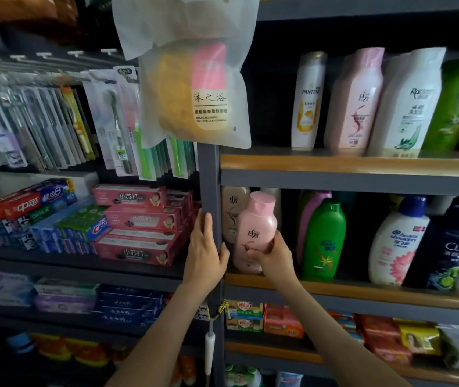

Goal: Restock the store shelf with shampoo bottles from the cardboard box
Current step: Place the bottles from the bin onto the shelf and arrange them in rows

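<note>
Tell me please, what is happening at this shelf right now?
A person is restocking shampoo. The right hand grips a pink shampoo bottle and sets it at the left end of the middle shelf, in front of a beige bottle and beside a green bottle. The left hand holds the grey shelf post. The cardboard box is not in view.

Dim grey shelving (208, 174), wooden edges

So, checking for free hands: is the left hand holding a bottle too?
No, the left hand grips the grey shelf post; only the right hand holds the pink shampoo bottle.
</note>
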`<state>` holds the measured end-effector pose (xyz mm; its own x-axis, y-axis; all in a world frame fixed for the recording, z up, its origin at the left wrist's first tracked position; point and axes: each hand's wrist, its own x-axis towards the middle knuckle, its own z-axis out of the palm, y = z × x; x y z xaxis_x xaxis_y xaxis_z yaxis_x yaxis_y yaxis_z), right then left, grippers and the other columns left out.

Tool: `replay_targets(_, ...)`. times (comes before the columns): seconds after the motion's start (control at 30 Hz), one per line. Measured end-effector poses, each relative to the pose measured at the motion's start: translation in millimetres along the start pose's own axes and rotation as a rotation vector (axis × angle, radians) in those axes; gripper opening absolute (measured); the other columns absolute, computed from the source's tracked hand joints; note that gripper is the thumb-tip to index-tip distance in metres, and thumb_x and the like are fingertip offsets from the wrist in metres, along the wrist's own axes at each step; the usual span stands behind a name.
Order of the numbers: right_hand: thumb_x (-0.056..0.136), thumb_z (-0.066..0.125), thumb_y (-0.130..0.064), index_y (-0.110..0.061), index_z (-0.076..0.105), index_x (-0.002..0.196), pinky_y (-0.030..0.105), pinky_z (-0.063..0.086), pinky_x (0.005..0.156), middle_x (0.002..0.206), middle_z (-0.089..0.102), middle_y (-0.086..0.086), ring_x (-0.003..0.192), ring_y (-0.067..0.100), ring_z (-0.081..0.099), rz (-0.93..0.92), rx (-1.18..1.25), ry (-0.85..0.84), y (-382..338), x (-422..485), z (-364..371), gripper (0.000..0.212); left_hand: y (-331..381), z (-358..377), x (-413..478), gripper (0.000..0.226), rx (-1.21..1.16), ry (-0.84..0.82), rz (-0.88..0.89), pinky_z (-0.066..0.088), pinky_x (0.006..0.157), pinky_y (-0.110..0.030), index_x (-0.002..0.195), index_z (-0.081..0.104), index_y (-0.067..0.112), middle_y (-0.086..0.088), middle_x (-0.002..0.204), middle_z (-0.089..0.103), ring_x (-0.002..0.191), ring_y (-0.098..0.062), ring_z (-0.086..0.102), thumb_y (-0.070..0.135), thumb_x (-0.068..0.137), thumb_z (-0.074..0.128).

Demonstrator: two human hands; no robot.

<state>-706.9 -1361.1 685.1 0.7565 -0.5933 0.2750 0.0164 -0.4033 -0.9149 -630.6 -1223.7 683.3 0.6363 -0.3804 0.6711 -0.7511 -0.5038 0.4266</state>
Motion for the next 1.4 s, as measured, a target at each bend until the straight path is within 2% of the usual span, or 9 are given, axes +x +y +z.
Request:
replay_targets(0.13,0.074,0.076,-0.011,-0.009,0.049,0.118,0.01,0.044,0.063,0.106,0.061,0.003,0.099,0.017,0.06,-0.012,-0.105,-0.084,-4.9,24.2,12.9,0.052,-8.8,3.4,1.5,0.089,-0.064,-0.04,0.013,0.024,0.105,-0.029,0.144,-0.012,0.024,-0.026,0.151,0.019,0.138,-0.037,0.027,0.016,0.09,0.058)
replay_targets(0.3,0.074,0.075,-0.009,-0.004,0.051,0.113,0.014,0.042,0.062,0.106,0.063,0.009,0.1,0.023,0.06,-0.015,-0.142,-0.069,-8.5,43.9,32.3,0.046,-9.2,0.1,3.4,0.089,-0.09,-0.012,0.061,0.027,0.101,-0.033,0.139,0.001,0.035,-0.03,0.144,0.031,0.131,-0.037,0.039,0.008,0.084,0.065)
replay_targets(0.43,0.075,0.075,-0.009,-0.005,0.048,0.112,0.012,0.041,0.059,0.107,0.062,0.01,0.101,0.024,0.06,-0.009,-0.151,-0.093,-6.5,56.7,41.1,0.046,-10.4,-1.8,3.2,0.099,-0.098,-0.014,0.103,0.03,0.097,-0.029,0.136,-0.01,0.039,-0.03,0.141,0.034,0.124,-0.02,0.028,0.007,0.083,0.067)
replay_targets(0.57,0.078,0.073,-0.013,-0.008,0.045,0.112,0.016,0.04,0.058,0.109,0.059,0.011,0.102,0.026,0.059,0.015,-0.198,-0.109,-3.2,65.4,44.3,0.045,-10.3,-2.7,3.2,0.086,-0.133,-0.059,0.074,0.023,0.1,-0.02,0.132,-0.005,0.046,-0.022,0.149,0.024,0.133,-0.023,0.027,0.013,0.088,0.061)
replay_targets(0.73,0.078,0.072,-0.021,-0.008,0.045,0.118,0.029,0.048,0.076,0.114,0.057,0.01,0.104,0.025,0.057,0.04,-0.334,-0.127,8.1,62.9,46.3,0.05,-11.6,-1.4,3.5,0.085,-0.129,-0.049,0.071,0.026,0.1,-0.022,0.134,-0.004,0.043,-0.023,0.147,0.027,0.132,-0.026,0.032,0.013,0.088,0.061)
replay_targets(0.9,0.083,0.068,-0.017,-0.006,0.048,0.11,0.029,0.048,0.071,0.109,0.061,0.012,0.1,0.026,0.06,0.061,-0.348,-0.103,8.8,65.4,51.9,0.036,-11.4,-2.6,2.6,0.086,-0.123,-0.043,0.086,0.029,0.099,-0.023,0.136,-0.005,0.042,-0.023,0.145,0.029,0.128,-0.021,0.031,0.013,0.088,0.06)
replay_targets(1.13,0.083,0.069,-0.023,-0.006,0.042,0.124,0.034,0.049,0.084,0.122,0.054,0.014,0.111,0.028,0.055,0.142,-0.33,-0.099,10.6,62.5,58.7,0.052,-15.6,3.3,1.3,0.085,-0.137,-0.035,0.1,0.029,0.098,-0.022,0.139,-0.004,0.037,-0.023,0.143,0.029,0.125,-0.017,0.03,0.012,0.089,0.06)
replay_targets(1.27,0.087,0.064,-0.017,-0.004,0.036,0.134,0.033,0.043,0.096,0.133,0.045,0.017,0.123,0.028,0.045,0.023,-0.343,0.044,12.2,25.7,47.1,0.056,-14.2,8.1,-6.8,0.077,-0.145,0.015,0.038,0.031,0.099,-0.028,0.142,0.0,0.033,-0.026,0.141,0.032,0.128,-0.033,0.038,0.021,0.091,0.056)
replay_targets(1.4,0.087,0.061,-0.007,0.001,0.046,0.121,0.024,0.041,0.091,0.11,0.052,0.013,0.106,0.019,0.048,-0.318,-0.293,0.24,26.1,-47.3,32.4,0.038,-38.1,17.1,-71.4,0.062,-0.239,0.036,-0.084,0.032,0.108,-0.033,0.143,0.013,0.018,-0.027,0.142,0.03,0.129,-0.027,0.034,0.031,0.093,0.047)
